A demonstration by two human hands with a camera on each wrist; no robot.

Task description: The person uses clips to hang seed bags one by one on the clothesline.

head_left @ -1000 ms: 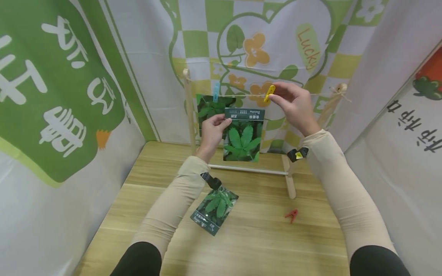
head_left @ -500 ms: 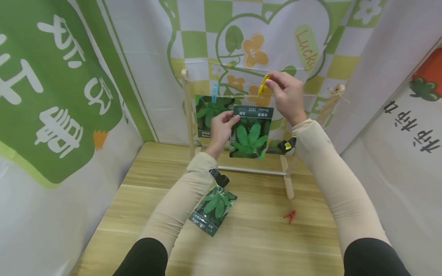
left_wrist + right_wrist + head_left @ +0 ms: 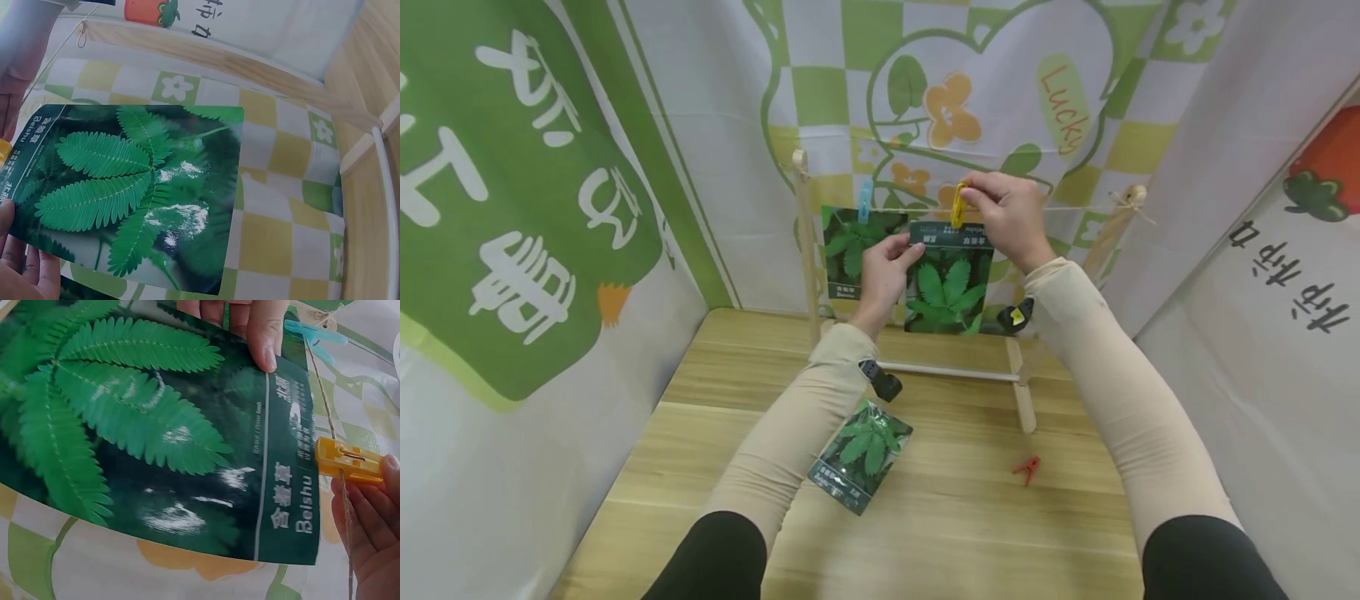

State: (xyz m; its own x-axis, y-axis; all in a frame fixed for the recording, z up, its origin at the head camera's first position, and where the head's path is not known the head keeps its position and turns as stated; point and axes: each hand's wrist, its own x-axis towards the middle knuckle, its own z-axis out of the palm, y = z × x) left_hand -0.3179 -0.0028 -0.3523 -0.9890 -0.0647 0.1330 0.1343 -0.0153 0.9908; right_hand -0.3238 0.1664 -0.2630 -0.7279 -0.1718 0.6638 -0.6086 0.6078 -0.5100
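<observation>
Centrally in frame, packet (image 3: 951, 290) extends rightward from left hand (image 3: 883, 271), which pinches its edge; right hand (image 3: 1012, 213) pinches yellow clip (image 3: 958, 208).

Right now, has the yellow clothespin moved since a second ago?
Yes. In the head view, the yellow clothespin, pinched by the right hand, has shifted left, closer to the blue clothespin.

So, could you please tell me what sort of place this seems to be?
Probably a staged indoor booth: printed curtains hang behind and beside a wood-grain table bearing a wooden frame strung with twine.
</observation>
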